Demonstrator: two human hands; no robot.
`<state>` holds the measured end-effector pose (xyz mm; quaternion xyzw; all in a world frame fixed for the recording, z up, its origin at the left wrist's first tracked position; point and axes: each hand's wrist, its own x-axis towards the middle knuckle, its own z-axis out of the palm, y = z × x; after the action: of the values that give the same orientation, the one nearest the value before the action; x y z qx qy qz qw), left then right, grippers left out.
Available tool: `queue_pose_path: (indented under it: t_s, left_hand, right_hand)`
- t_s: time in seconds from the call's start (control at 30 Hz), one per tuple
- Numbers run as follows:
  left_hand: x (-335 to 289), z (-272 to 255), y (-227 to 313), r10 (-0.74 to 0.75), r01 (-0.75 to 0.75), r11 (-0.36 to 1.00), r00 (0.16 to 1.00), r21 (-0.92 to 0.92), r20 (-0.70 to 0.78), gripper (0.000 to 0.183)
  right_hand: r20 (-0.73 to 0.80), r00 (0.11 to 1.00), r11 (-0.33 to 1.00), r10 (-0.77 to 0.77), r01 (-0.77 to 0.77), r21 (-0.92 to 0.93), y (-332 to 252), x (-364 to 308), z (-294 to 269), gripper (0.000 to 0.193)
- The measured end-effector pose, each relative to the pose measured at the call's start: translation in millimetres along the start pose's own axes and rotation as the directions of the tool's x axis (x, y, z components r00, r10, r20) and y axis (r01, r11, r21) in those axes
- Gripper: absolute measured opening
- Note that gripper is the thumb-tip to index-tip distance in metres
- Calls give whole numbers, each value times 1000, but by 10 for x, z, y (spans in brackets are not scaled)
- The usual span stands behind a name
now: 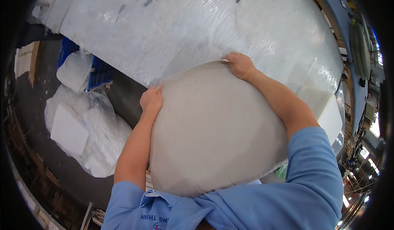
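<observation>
A large, plump beige fabric cushion [217, 127] is held up against my body, its broad face toward me. My left hand [151, 99] grips its far left corner with the fingers closed. At the far right corner, my right hand [241, 65] pinches the cushion's edge, fingers curled over it. The cushion's far edge reaches over a wide table [184, 29] covered in shiny clear plastic film. The underside of the cushion is hidden, and so are most of my fingertips.
On the floor at left lie clear plastic bags [102, 135] with a white foam block [69, 128]. Behind them stands a blue plastic crate [99, 73] with another white piece. A white foam block [328, 111] rests by my right arm. Blue covering [332, 4] runs beyond the table's right edge.
</observation>
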<state>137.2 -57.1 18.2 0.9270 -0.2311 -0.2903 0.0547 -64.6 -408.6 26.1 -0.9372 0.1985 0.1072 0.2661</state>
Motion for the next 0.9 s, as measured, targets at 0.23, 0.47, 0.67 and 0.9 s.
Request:
queue_pose_path:
  t_s: [0.23, 0.47, 0.67, 0.9]
  left_hand:
    - [-29, -81, 36, 30, -30, 1000, 998, 3, -55, 42]
    - [-747, -595, -308, 137, -125, 843, 990, -523, -16, 45]
    - [-2653, -1335, 13, 92, 127, 54, 987, -991, 131, 61]
    - [-2487, -1898, 128, 151, -225, 276, 970, -934, -189, 57]
  right_hand:
    - [65, 997, 999, -34, 32, 26, 0, 109, -67, 20]
    - [285, 936, 957, 206, -254, 141, -256, -660, -1100, 42]
    - [29, 944, 442, 328, -180, 879, -826, -2429, -1744, 52]
    - [-350, 760, 446, 548, 89, 891, -1283, -2108, -1731, 45]
